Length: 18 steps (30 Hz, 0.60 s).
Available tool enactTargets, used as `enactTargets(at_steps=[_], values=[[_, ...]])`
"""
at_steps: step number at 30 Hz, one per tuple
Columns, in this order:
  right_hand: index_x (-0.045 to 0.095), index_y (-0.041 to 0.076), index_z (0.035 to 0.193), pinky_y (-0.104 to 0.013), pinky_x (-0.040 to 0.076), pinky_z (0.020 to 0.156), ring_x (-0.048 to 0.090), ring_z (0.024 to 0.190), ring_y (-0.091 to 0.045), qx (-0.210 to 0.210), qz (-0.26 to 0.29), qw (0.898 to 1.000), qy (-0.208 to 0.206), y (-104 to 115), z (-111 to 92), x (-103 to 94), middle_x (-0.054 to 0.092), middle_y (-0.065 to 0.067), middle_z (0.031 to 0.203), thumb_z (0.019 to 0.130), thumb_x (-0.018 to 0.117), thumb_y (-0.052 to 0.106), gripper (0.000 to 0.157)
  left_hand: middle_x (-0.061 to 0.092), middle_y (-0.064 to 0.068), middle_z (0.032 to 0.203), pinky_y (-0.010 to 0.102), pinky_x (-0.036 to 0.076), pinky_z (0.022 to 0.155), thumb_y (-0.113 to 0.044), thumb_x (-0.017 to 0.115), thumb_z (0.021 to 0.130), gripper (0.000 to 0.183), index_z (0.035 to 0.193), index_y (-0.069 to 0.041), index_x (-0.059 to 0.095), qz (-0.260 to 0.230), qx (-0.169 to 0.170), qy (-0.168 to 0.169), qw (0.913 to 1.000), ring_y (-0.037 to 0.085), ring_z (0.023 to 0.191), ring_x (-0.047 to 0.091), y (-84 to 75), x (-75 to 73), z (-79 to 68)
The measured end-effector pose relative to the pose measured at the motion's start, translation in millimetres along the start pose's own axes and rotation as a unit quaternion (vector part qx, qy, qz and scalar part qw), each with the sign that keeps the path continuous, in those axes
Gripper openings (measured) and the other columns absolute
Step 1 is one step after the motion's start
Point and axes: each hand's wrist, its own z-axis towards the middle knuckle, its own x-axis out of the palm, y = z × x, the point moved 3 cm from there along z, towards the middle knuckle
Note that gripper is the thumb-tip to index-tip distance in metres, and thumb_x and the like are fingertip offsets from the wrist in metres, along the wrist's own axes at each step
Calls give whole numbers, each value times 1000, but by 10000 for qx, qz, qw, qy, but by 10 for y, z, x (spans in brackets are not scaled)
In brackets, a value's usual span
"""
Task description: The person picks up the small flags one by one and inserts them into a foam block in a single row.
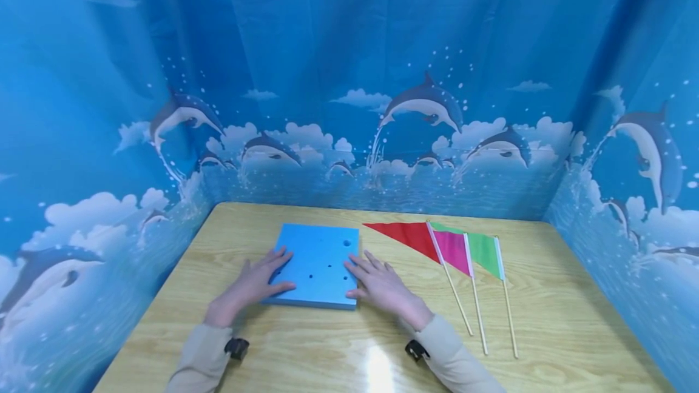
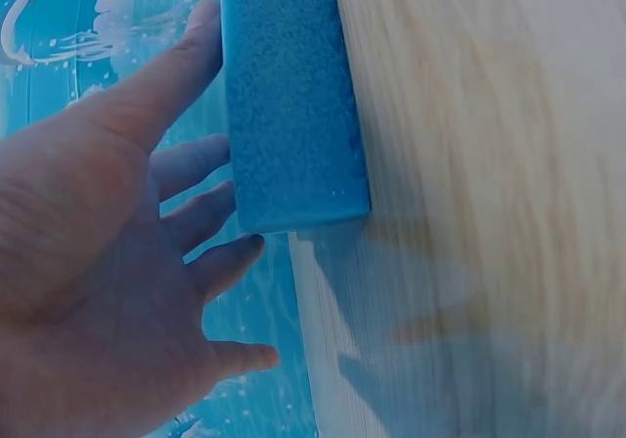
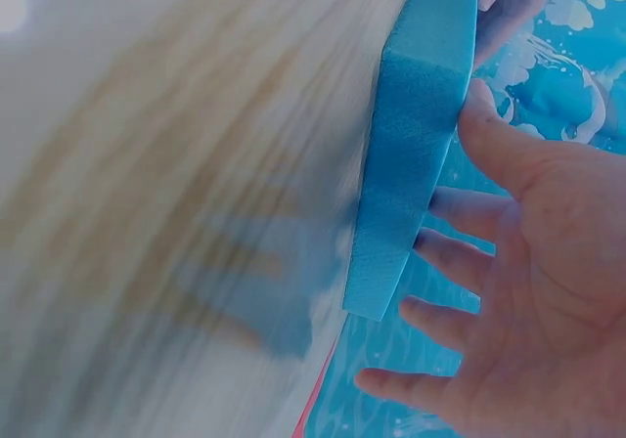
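Observation:
A flat blue foam board with several small holes in its top lies on the table. My left hand rests on its left edge with fingers spread, the thumb near the front corner. On the opposite edge my right hand touches the board, its fingers likewise spread and fairly straight. Both wrist views show the thick side of the board, with the left thumb and the right thumb against its top. Neither hand curls round the board.
Right of the board, a red pennant flag, a magenta one and a green one lie overlapping, their wooden sticks toward me. They sit on the wood-grain table. A dolphin-print curtain encloses the back and sides.

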Motion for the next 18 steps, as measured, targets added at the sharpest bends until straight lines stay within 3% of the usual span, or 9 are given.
enactTargets(at_steps=[18], values=[[28, 18, 145, -64, 20, 103, 12, 140, -35, 167, 261, 9995, -33, -261, -313, -87, 25, -4, 151, 90, 51, 46, 66, 24, 7, 151, 69, 7, 102, -55, 60, 80, 78, 143, -17, 33, 13, 276, 178, 9995, 32, 138, 19, -286, 119, 97]])
